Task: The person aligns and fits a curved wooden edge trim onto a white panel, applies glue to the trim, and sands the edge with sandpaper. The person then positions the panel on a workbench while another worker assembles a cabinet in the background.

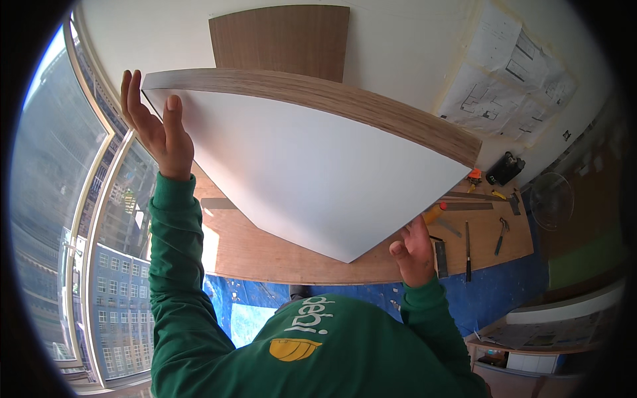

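A large white panel [312,166] with a wood-grain edge stands tilted over the workbench, filling the middle of the head view. At its upper left corner, my left hand [167,139] grips the side, with the thumb by the white face and the fingers round the outer edge. My right hand [417,255] supports the lower right edge; its fingertips go behind the panel and are partly hidden. The wooden benchtop [298,266] shows below the panel, and the panel hides much of it.
On the bench's right lie a hammer [502,235], a thin dark tool [468,252], a dark block [441,257] and a black container [505,168]. A brown board [279,33] leans on the wall near taped drawings [504,79]. Windows [60,199] stand left; blue sheeting [491,298] covers the floor.
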The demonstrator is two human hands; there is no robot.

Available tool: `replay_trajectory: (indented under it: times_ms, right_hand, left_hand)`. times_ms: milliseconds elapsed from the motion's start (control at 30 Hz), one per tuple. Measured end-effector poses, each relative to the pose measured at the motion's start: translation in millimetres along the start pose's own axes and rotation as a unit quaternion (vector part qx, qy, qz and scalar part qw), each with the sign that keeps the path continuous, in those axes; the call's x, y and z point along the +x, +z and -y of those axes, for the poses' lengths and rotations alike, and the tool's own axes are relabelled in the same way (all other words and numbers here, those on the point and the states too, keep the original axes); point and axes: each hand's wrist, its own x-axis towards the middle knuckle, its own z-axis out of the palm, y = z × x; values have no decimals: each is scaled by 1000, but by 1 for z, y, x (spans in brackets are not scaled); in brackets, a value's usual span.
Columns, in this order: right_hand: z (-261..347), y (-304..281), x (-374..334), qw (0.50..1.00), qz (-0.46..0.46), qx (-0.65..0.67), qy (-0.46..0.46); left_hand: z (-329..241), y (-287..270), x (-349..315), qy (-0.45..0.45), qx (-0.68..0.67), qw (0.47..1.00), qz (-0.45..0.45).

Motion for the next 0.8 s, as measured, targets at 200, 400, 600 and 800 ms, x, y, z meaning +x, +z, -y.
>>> replay_trajectory:
  times_ms: [200, 400, 600, 800]
  right_hand:
    - [-11, 35, 18, 994, -98, 43, 36]
    - [-25, 36, 29, 982, -177, 59, 41]
    - [-40, 43, 51, 970, -240, 49, 5]
    - [-69, 40, 53, 961, -259, 96, 5]
  left_hand:
    - [73, 1, -81, -334, -303, 892, 24]
    - [104, -5, -124, -465, -403, 751, 240]
    - [103, 25, -128, -487, -418, 724, 253]
    - [101, 44, -132, -466, -364, 773, 230]
